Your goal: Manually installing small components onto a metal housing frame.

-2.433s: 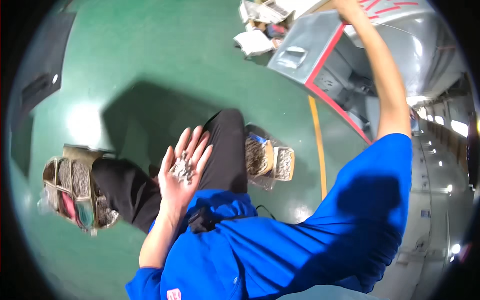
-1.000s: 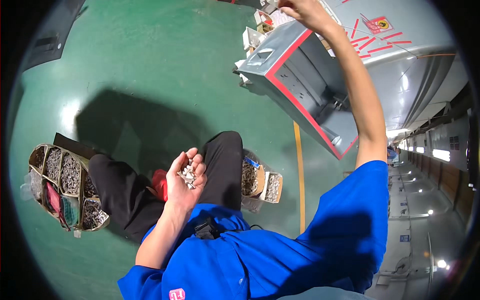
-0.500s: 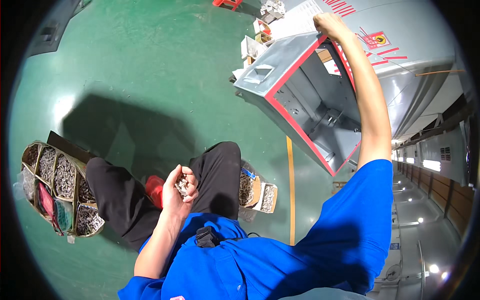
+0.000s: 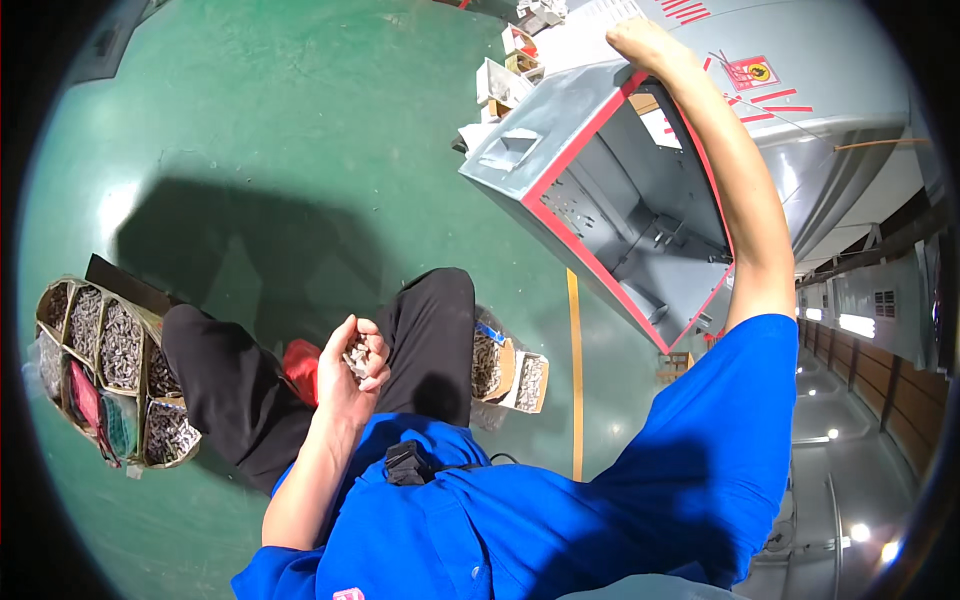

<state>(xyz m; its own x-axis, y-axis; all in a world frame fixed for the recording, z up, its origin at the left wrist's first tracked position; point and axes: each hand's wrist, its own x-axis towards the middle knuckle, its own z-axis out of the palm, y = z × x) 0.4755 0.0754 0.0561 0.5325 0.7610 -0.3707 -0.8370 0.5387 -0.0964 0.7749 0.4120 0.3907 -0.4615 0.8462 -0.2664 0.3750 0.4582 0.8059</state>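
Observation:
My left hand [image 4: 352, 375], palm up over my lap, is closed round a handful of small pale grey metal pieces [image 4: 358, 358]; they look like short fasteners, but the exact kind is too small to tell. My right arm stretches far up and to the right. At its end my right hand [image 4: 642, 42] is curled closed by the top corner of a grey metal cabinet [image 4: 550, 118] with red edging along its open front. Whatever those fingers hold, if anything, is hidden. Inside the cabinet, small brackets and holes show.
Left of my knee stands a divided carton [image 4: 120, 350] of small metal pieces. Beyond my other leg sit another filled carton [image 4: 488, 362] and a smaller white box [image 4: 533, 384]. White boxes [image 4: 500, 85] stand behind the cabinet. A yellow line [image 4: 575, 375] crosses the green floor.
My right hand has shifted slightly left along the cabinet's top corner. My left hand has dropped a little, its handful still held. The whole view has shifted slightly.

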